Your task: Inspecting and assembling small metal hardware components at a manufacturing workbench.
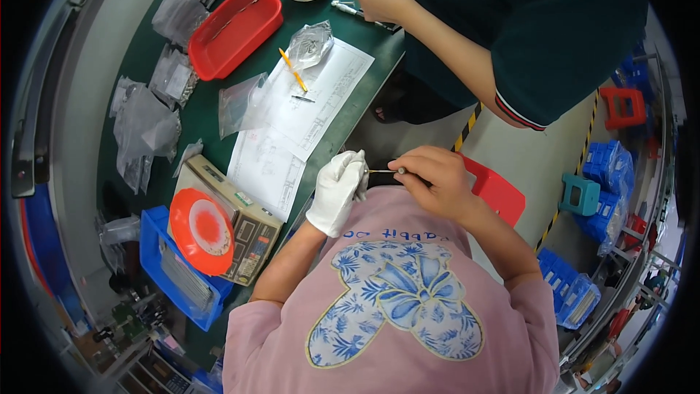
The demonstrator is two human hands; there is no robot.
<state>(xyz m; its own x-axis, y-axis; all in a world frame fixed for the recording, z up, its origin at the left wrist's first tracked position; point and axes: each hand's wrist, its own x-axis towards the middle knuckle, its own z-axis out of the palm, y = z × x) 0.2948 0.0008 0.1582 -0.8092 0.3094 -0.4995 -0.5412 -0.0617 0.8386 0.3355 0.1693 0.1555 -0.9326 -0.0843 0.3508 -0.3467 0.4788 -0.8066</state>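
1. Far left we've got a bunch of clear plastic bags [149,128] on the green table [211,117].
2. Next, a blue bin [151,244], with an orange dish [210,264] overlapping a beige box-shaped device [255,237].
3. Farther up sits a red tray [224,45], then drawing sheets [268,164] with a yellow pen [293,69] on top.
4. Middle: our white-gloved left hand [337,186], fingers curled and pressed together. Honestly can't tell exactly what's inside them.
5. The thin metal rod [380,171] is between our hands, above our lap, one end reaching the glove.
6. Our bare right hand [440,179] pinches its knobbed end between thumb and fingers.
7. Right of that, some red plastic [503,193].
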